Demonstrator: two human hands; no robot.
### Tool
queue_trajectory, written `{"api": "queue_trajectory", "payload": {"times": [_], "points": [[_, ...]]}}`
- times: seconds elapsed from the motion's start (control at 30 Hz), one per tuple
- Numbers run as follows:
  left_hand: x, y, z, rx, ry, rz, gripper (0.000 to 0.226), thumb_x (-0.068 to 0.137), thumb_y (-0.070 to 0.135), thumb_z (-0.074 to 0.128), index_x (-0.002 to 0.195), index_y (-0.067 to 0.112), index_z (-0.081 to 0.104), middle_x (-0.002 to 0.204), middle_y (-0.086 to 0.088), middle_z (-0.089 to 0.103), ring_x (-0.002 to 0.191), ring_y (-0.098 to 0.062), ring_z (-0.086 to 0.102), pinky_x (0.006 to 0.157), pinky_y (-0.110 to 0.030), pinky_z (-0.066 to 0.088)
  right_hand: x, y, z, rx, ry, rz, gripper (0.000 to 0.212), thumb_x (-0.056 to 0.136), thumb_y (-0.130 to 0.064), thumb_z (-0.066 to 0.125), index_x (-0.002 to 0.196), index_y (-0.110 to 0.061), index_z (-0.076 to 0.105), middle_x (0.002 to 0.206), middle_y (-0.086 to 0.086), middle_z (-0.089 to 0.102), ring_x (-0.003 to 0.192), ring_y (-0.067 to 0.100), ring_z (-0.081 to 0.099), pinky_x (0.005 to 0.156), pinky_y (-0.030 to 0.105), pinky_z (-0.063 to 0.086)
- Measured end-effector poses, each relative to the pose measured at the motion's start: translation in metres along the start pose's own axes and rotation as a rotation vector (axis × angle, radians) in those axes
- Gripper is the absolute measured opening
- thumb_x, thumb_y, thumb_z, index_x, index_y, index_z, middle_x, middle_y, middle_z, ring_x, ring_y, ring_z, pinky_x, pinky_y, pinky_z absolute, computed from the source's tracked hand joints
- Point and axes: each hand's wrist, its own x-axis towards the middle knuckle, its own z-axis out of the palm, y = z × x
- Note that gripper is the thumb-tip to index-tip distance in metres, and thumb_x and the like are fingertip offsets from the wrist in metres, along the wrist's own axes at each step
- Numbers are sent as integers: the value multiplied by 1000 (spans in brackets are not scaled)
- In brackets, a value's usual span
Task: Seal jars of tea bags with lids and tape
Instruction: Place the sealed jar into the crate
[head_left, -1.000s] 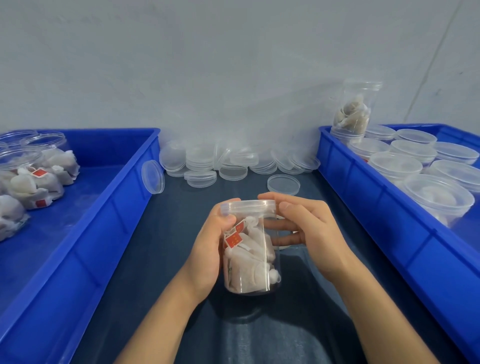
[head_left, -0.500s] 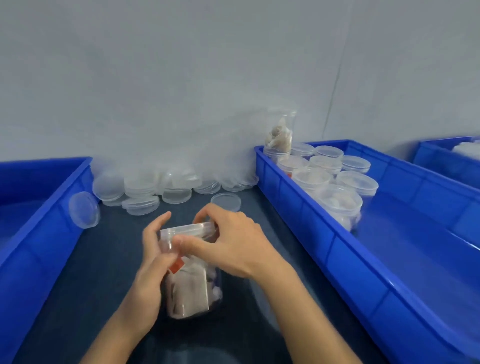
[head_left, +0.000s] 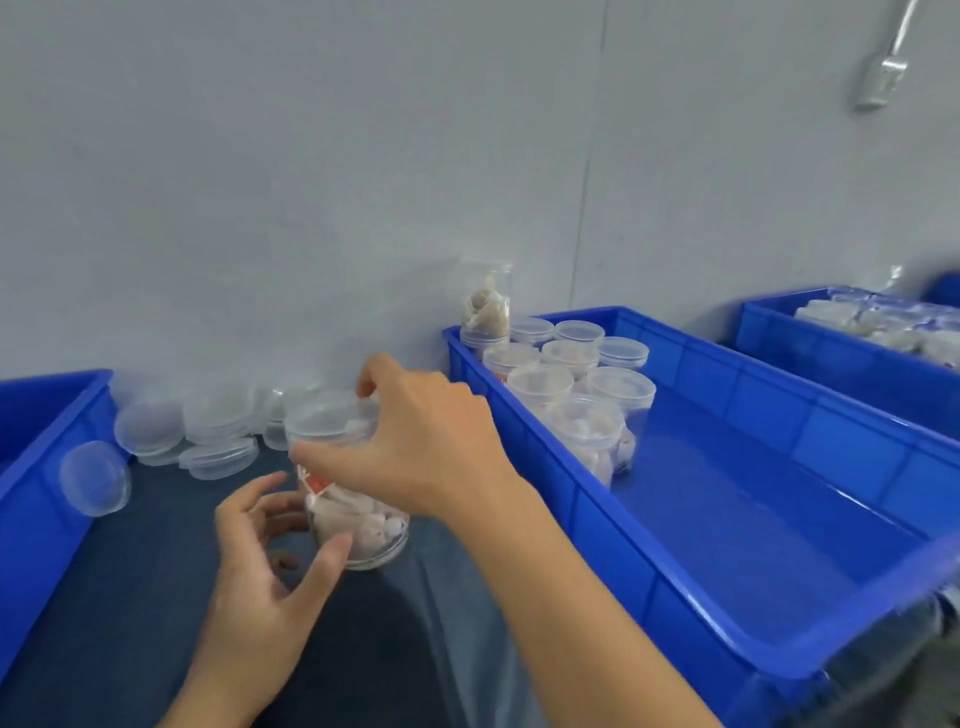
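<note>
Since a moment ago the jar (head_left: 358, 499) has risen off the dark mat (head_left: 130, 597) and sits nearer the right bin (head_left: 727, 519), the view having swung right. The right hand (head_left: 431, 447) grips it by the lid (head_left: 332, 415). The left hand (head_left: 260, 561) has let go, fingers spread just left of the jar (thumb barely touching its base). Loose lids (head_left: 218, 431) lie behind the jar; the bin's near half is bare.
</note>
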Motion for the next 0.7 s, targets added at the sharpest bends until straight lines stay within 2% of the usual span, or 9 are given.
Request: {"api": "queue_trajectory", "payload": {"times": [0.13, 0.17, 0.23, 0.33, 0.43, 0.53, 0.63, 0.7], "points": [[12, 31, 14, 50, -18, 130, 57, 80, 53, 78, 132, 43, 57, 125, 11, 71, 112, -9, 71, 82, -20, 58, 9, 1, -48, -37, 36, -20, 58, 73, -74, 69, 104, -28, 51, 73, -10, 60, 84, 21, 59, 69, 40, 45], [16, 41, 20, 53, -35, 153, 56, 81, 51, 77, 132, 40, 58, 123, 10, 72, 113, -10, 71, 83, -17, 57, 9, 3, -60, -49, 57, -19, 58, 73, -73, 70, 105, -27, 53, 74, -10, 60, 84, 20, 57, 70, 39, 45], [22, 63, 36, 44, -72, 193, 52, 82, 49, 75, 131, 44, 57, 121, 13, 72, 113, -11, 71, 85, -18, 57, 10, 8, -83, -78, 111, -10, 57, 74, -71, 71, 104, -26, 54, 74, -11, 59, 77, 17, 56, 68, 37, 39], [33, 95, 67, 24, -145, 212, 43, 83, 47, 75, 120, 52, 54, 116, 20, 70, 107, -8, 72, 85, -19, 58, 9, 21, -114, -104, 169, 29, 55, 74, -69, 70, 105, -25, 56, 74, -9, 60, 78, 22, 60, 66, 36, 39], [43, 116, 104, -1, -211, 214, 39, 88, 33, 78, 112, 48, 52, 110, 22, 68, 101, -6, 73, 83, -18, 59, 3, 40, -142, -161, 222, 63, 55, 74, -68, 69, 107, -26, 56, 77, -8, 60, 82, 24, 59, 71, 37, 40], [47, 129, 138, 5, -293, 209, 39, 94, 24, 79, 111, 45, 50, 106, 18, 68, 101, -3, 71, 87, -24, 60, -9, 65, -162, -198, 267, 118, 57, 73, -67, 68, 111, -27, 55, 83, -9, 60, 86, 24, 58, 74, 36, 36], [46, 134, 163, 85, -379, 208, 35, 96, 29, 77, 118, 34, 50, 112, 15, 67, 107, -3, 67, 92, -28, 57, -25, 90, -172, -213, 273, 168, 57, 74, -65, 69, 113, -26, 54, 87, -7, 61, 86, 21, 59, 70, 34, 36], [45, 132, 175, 162, -437, 187, 39, 95, 35, 78, 117, 35, 46, 114, 14, 65, 109, -2, 64, 91, -26, 53, -36, 105, -172, -224, 269, 204, 56, 75, -64, 68, 111, -25, 52, 89, -6, 62, 88, 22, 59, 72, 34, 35]]}}
